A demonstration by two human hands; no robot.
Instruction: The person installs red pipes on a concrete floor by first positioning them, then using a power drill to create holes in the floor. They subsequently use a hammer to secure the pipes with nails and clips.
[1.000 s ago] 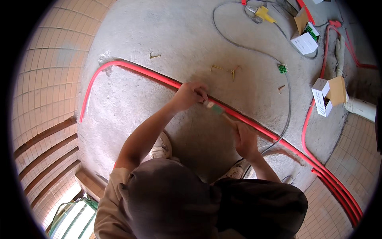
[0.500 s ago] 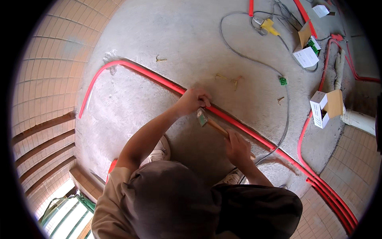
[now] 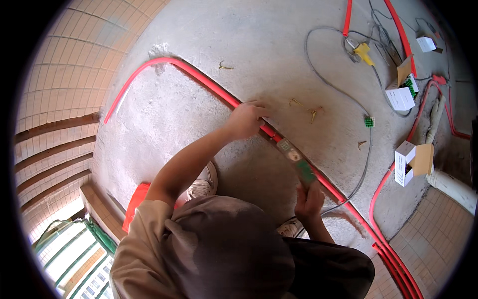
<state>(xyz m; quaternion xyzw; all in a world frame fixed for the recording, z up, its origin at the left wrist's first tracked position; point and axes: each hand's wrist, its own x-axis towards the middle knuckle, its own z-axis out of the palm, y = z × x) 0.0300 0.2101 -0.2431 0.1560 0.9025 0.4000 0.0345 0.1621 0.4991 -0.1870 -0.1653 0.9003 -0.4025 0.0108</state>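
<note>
A long red conduit pipe (image 3: 209,83) runs along the grey concrete floor, bent into a curve at its left end. My left hand (image 3: 245,120) lies over its middle stretch, fingers wrapped round the pipe; anything else beneath them is hidden. Closed on a hammer (image 3: 292,153), my right hand (image 3: 309,199) is lower and to the right. The hammer's head, blurred by motion, is over the pipe, just right of the left hand. Small brass-coloured bent hooks (image 3: 314,114) lie scattered on the floor beyond the pipe.
An open white box (image 3: 401,98) with green pieces and another open carton (image 3: 406,158) stand at the right. A grey cable (image 3: 318,70) loops across the floor near a yellow power tool (image 3: 362,52). More red pipes (image 3: 398,269) meet the tiled wall at lower right.
The hammer has swung up and right, its head now over the pipe. My left hand's fingers are flatter than before. The whole view has shifted and turned a little.
</note>
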